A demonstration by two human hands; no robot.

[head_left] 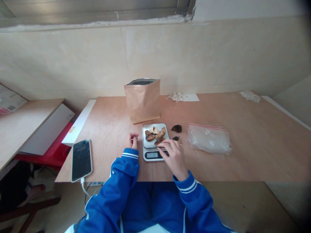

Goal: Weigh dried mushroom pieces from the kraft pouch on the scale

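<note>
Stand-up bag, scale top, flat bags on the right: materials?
Stand-up bag: looks like matte brown kraft paper, with a dark, possibly foil-lined mouth.
Scale: platform looks like brushed metal, grey and faintly reflective; base pale, probably plastic.
Flat bags: clear glossy plastic film, with red strips along the top edges, likely zip seals.

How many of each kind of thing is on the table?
Paper bag: 1
Scale: 1
Phone: 1
Stack of clear zip bags: 1
Dark pieces beside the scale: 2
White crumpled bits: 2
Pieces on the scale: a small pile, too bunched to count
Total: 8, plus the pile
</note>
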